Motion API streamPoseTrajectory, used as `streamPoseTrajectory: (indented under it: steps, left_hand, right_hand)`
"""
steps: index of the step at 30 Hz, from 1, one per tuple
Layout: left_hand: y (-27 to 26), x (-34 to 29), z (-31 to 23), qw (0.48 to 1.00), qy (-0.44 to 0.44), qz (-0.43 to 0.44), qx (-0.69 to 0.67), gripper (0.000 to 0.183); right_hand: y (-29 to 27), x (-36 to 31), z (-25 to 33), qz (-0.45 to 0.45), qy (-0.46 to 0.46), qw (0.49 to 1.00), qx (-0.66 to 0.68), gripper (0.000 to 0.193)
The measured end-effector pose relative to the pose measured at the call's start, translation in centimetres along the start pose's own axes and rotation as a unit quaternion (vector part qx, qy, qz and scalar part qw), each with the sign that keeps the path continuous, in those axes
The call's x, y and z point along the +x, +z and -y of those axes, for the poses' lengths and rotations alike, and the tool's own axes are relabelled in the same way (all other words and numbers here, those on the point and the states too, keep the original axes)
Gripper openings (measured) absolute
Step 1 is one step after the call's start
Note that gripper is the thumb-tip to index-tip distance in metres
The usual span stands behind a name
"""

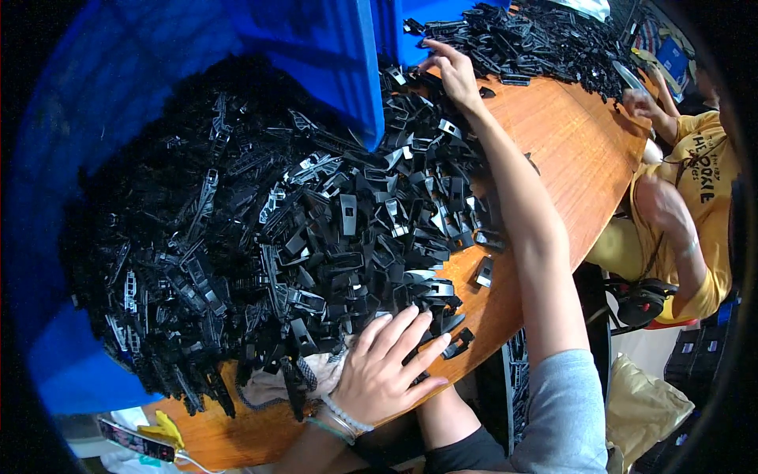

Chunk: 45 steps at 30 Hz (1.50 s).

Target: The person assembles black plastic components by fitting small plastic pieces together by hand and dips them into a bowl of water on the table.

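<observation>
A big heap of small black plastic parts [347, 213] covers the wooden table [545, 118]. My left hand [383, 367], with bracelets at its wrist, lies with fingers spread on the near edge of the heap. A crumpled pale cloth [276, 385] is beside it, partly under the parts. My right arm stretches across the table, and my right hand [455, 79] is at the heap's far end beside the blue bin. Its fingers are apart, the index finger pointing left close to black pieces; no held piece can be made out.
A blue bin [316, 47] stands over the heap, its wall edge hanging down into it. Another pile of black parts [521, 43] lies at the far end. A person in a yellow shirt [703, 166] sits at the right. A phone [136, 439] with a cable is at lower left.
</observation>
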<state>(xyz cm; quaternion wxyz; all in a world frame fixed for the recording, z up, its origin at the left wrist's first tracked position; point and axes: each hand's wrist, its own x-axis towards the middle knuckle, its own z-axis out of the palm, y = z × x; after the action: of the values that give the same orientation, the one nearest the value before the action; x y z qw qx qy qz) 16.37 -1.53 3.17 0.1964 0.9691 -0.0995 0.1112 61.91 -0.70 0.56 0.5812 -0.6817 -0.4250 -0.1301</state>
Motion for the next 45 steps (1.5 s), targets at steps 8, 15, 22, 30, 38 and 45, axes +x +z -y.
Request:
streamPoseTrajectory:
  steps: [8,15,22,30,38,45]
  left_hand:
    - [0.0,0.1,-0.2,1.000,0.007,0.002,-0.007,0.054]
    - [0.0,-0.1,-0.1,1.000,0.001,0.000,-0.009,0.053]
    - [-0.1,-0.2,-0.1,1.000,0.008,-0.001,-0.017,0.053]
    - [-0.2,-0.1,0.1,1.000,0.005,0.000,-0.003,0.052]
    - [0.0,0.0,-0.1,1.000,0.004,0.005,-0.001,0.056]
    - [-0.1,0.5,-0.2,1.000,0.019,0.002,-0.015,0.059]
  right_hand:
    - [-3.0,-0.2,-0.9,-0.292,0.036,0.953,-0.075,0.044]
    - [-2.8,-1.6,0.3,0.077,0.109,0.885,-0.446,0.048]
    - [-7.0,-0.5,1.4,-0.028,0.165,0.981,0.094,0.046]
    - [-3.7,-3.8,3.6,0.169,0.208,0.963,0.039,0.045]
    - [2.3,1.2,6.2,0.176,0.096,0.975,0.099,0.045]
    - [5.5,2.2,4.4,0.338,0.033,0.905,-0.257,0.056]
